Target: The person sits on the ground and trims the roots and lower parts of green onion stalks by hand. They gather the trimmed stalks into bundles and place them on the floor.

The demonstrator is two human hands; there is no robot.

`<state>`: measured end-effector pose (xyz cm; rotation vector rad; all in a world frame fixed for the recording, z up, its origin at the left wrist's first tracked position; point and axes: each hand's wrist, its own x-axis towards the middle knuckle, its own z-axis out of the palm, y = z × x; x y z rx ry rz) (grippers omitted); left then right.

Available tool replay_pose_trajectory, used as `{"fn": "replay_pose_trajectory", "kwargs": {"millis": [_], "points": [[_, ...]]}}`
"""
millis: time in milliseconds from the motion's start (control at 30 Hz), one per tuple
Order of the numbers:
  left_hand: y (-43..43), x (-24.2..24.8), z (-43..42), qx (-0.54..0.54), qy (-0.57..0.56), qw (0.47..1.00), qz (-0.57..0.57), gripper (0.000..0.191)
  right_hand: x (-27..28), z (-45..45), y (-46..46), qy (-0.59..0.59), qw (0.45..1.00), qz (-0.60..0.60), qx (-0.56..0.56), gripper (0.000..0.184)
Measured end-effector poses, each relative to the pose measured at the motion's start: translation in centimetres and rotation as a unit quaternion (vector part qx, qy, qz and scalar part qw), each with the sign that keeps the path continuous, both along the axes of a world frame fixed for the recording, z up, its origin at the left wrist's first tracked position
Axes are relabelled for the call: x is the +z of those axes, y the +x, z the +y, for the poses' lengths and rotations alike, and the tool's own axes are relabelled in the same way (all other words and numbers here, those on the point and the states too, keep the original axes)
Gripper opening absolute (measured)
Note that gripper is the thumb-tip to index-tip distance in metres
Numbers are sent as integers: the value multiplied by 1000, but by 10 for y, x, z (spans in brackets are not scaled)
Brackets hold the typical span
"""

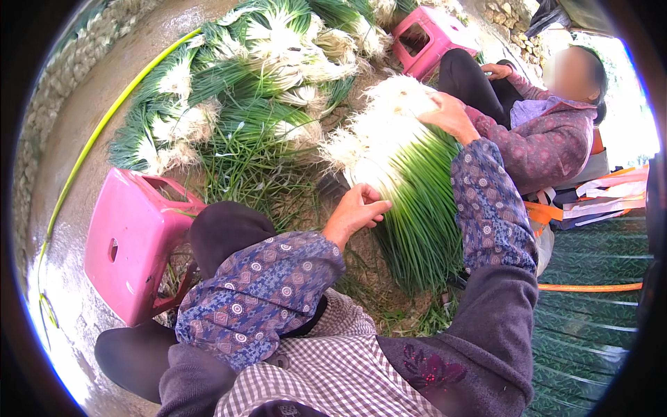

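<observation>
A large bundle of green onions (417, 193) lies before me, its white roots up and left, its green leaves towards me. My right hand (451, 114) rests with spread fingers on the upper right side of the white stalks. At the bundle's lower left edge is my left hand (359, 208), its thumb and fingers bent near the stalks; whether it pinches a stalk cannot be told. Patterned sleeve covers reach both wrists. Beyond lies a heap of smaller green onion bunches (281, 47), with loose leaves (255, 167) on the ground nearer me.
A pink plastic stool (125, 250) lies on its side at the left; another pink stool (443, 34) is at the top right. A person (536, 135) sits close on the right. A yellow-green hose (99, 127) curves over the wet ground (78, 151). Striped bags (609, 193) lie at the right.
</observation>
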<state>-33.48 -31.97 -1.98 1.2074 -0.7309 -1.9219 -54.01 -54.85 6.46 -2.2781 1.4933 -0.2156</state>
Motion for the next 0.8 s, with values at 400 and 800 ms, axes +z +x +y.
{"fn": "replay_pose_trajectory", "kwargs": {"millis": [400,800], "points": [[-2,-16,2,2,-24,999,24,41,173,88,-156,-332,893,-200,-229,47],[-18,-25,8,58,-53,996,37,38,170,221,-41,-319,926,169,-107,61]]}}
